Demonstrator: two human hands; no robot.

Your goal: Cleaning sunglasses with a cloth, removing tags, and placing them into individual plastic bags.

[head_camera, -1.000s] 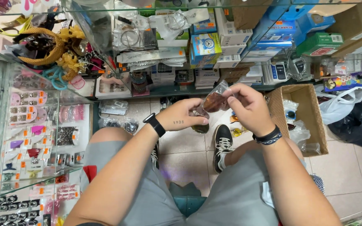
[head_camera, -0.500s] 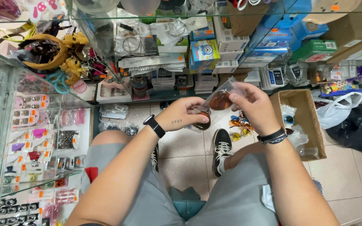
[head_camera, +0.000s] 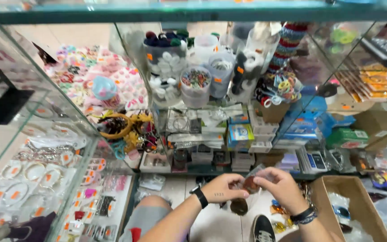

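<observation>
Glass shelves (head_camera: 193,11) fill the view; tubs (head_camera: 195,85) of hair ties at twelve o'clock; cardboard box (head_camera: 359,197) at four; headbands (head_camera: 117,127) at nine.

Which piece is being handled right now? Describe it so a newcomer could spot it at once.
Start at the glass display case full of hair accessories, then drop to the tiled floor in front, beside the open cardboard box. There the left hand and right hand pinch a small reddish-brown piece in clear plastic wrap, the only item held up.
</observation>
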